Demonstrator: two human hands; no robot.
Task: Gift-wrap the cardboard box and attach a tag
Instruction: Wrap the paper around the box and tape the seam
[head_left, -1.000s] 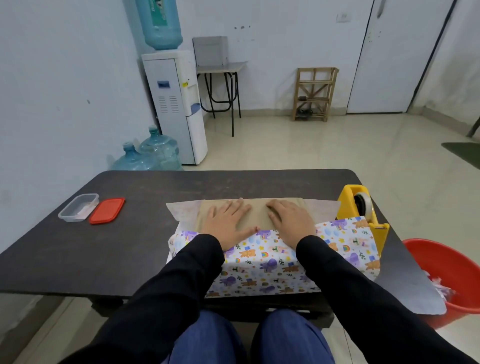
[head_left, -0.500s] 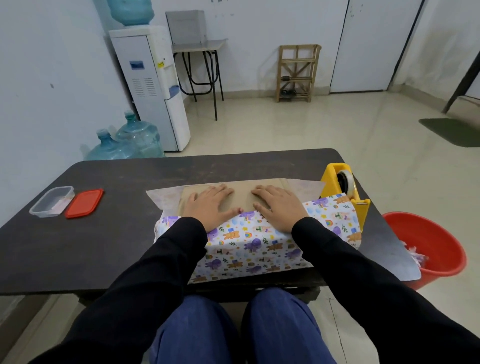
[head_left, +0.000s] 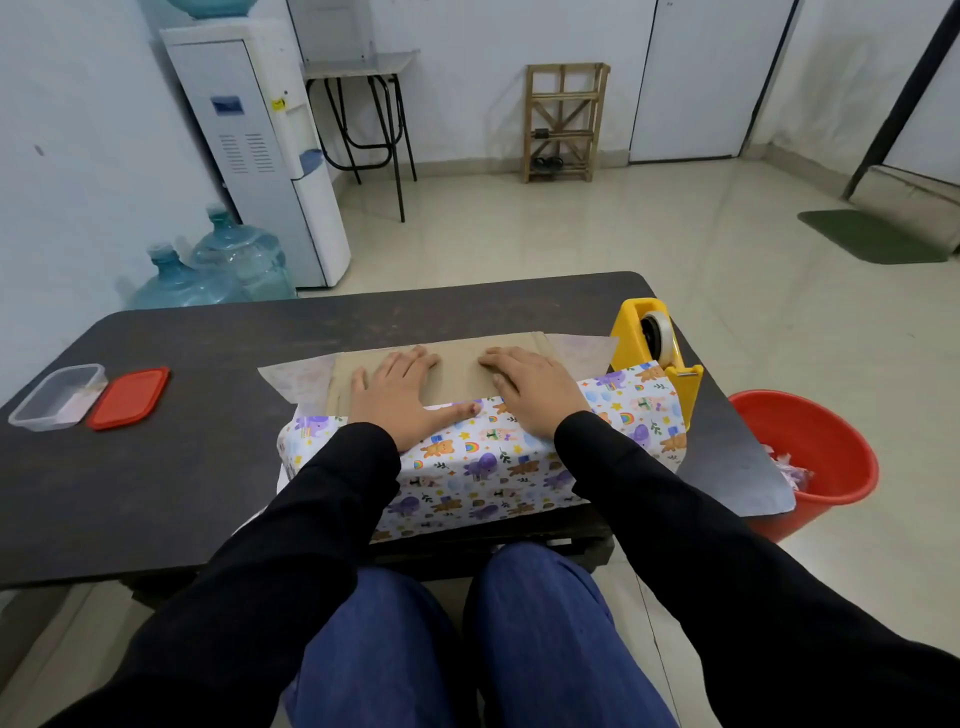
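Observation:
A flat brown cardboard box (head_left: 462, 364) lies on the dark table (head_left: 156, 467), on a sheet of cartoon-print wrapping paper (head_left: 498, 467). The paper's near side is folded up over the box's near edge; its pale underside sticks out at the far corners. My left hand (head_left: 397, 397) and my right hand (head_left: 530, 387) rest flat, fingers spread, on the box top and press the paper's edge down. No tag is in sight.
A yellow tape dispenser (head_left: 657, 348) stands right of the box. A clear plastic container (head_left: 57, 397) and its red lid (head_left: 130, 397) lie at the table's left. A red bucket (head_left: 810, 457) with scraps sits on the floor at the right.
The view has tilted downward and slightly right. Both hands stay flat on the box with the paper edge under them.

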